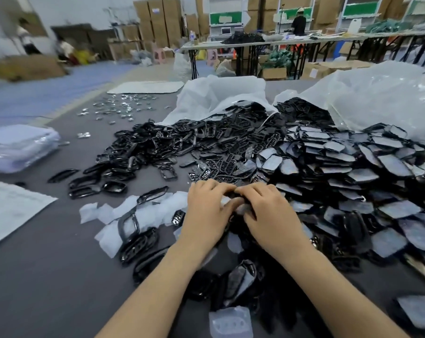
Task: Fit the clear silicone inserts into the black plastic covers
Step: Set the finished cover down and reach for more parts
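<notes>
A factory assembly and packing hall is shown. A heap of black plastic covers (231, 147) is spread in the hundreds over a grey worktable (47, 264). White plastic sacks (221, 98) lie open-mouthed at the far edge of the heap. Clear silicone inserts (231, 322) are scattered loose in front of the heap, and small clear pieces (118, 109) to its far left. Well behind the heap a long folding table (304, 41) laden with further goods is seen, with a person (299, 21) standing at it. Cardboard cartons (157, 20) are stacked high far behind the heap, and green-and-white shelving (226, 20) is ranged beside them.
</notes>
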